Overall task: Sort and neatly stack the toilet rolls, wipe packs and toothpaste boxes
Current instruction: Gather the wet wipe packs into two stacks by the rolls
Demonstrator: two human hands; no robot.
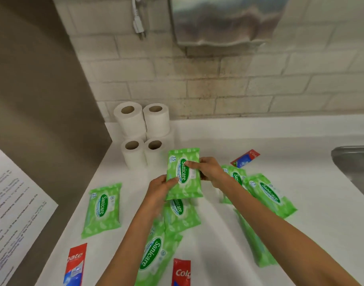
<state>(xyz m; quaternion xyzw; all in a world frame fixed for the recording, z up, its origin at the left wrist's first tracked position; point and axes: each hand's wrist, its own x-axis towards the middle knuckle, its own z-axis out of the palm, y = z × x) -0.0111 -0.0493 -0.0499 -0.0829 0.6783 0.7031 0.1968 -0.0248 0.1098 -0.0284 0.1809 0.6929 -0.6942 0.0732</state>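
On the white desk (259, 141) toilet rolls (131, 118) stand on end at 11 o'clock, and loose wipe packs (102, 209) marked "Sanicare" lie from 8 to 3. At centre the held wipe pack (184, 182), label up with its long axis 12 to 6, has the fingers of the left hand (159, 188) curled round its lower left edge and the right hand (207, 170) pinching its right edge. Toothpaste boxes (75, 265) reading "gate" and "Colg" lie at 7 and 6.

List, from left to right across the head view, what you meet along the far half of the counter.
toilet rolls → held wipe pack → red toothpaste box → steel sink
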